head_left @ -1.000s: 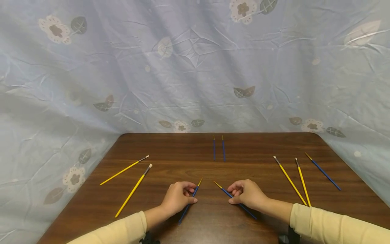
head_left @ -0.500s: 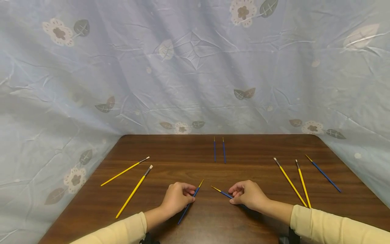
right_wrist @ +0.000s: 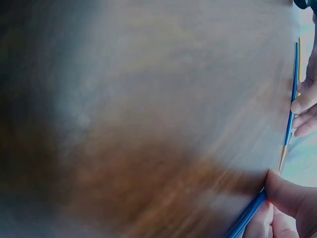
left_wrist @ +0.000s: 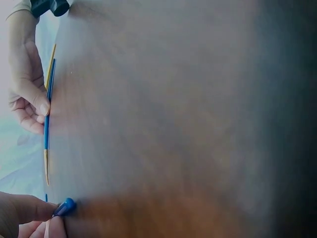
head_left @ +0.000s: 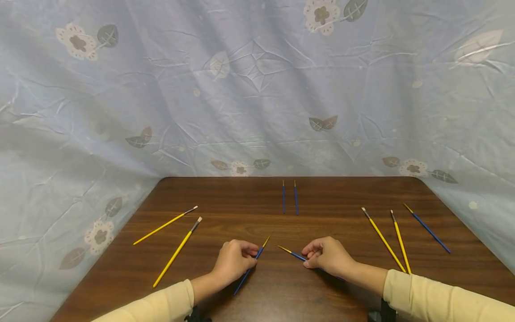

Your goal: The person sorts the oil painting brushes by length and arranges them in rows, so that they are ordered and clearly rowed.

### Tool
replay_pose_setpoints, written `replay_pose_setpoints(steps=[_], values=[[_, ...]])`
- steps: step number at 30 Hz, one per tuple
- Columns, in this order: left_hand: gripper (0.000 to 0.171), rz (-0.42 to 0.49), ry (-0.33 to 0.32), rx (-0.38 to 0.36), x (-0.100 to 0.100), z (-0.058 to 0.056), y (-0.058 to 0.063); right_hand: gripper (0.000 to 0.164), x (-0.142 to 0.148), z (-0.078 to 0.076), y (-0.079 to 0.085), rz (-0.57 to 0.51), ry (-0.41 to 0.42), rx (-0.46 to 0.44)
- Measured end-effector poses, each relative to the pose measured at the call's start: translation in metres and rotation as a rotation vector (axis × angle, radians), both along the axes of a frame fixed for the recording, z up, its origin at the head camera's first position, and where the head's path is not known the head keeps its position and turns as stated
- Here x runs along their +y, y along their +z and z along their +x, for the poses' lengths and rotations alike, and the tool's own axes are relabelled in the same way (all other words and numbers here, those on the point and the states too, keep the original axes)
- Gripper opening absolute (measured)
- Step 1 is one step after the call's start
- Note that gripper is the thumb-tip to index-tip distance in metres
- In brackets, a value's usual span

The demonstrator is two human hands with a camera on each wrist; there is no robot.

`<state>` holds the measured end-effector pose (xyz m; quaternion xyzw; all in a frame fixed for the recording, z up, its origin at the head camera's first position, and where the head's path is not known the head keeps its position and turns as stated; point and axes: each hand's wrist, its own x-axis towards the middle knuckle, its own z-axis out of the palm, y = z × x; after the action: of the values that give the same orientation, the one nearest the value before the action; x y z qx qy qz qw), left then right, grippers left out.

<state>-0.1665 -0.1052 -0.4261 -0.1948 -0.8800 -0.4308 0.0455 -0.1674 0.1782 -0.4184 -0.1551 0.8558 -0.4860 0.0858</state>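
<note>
Left hand [head_left: 234, 260] is pinching blue brush [head_left: 243, 280] left of table [head_left: 225, 192] centre, right hand [head_left: 331, 257] pinching second brush [head_left: 298, 256] right of centre, yellow brushes [head_left: 177, 252] lying farther out.

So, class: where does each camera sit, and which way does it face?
Head: on the head, facing forward and down at the brown wooden table; left hand, right hand and cream fabric sleeves show.
Left wrist: on that wrist, facing its hand's work; both hands show.
Right wrist: on that wrist, facing its hand's work; both hands show.
Both wrist views share: two slim blue paintbrushes, one per hand.
</note>
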Motion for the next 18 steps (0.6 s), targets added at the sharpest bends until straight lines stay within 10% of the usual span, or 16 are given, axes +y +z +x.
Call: replay_pose_setpoints(steps=[18], values=[[0.027,0.004,-0.044,0.007,-0.0013,0.0021,-0.0015,0.023,-0.0004,-0.0026,0.0006,0.006,-0.005,-0.015]])
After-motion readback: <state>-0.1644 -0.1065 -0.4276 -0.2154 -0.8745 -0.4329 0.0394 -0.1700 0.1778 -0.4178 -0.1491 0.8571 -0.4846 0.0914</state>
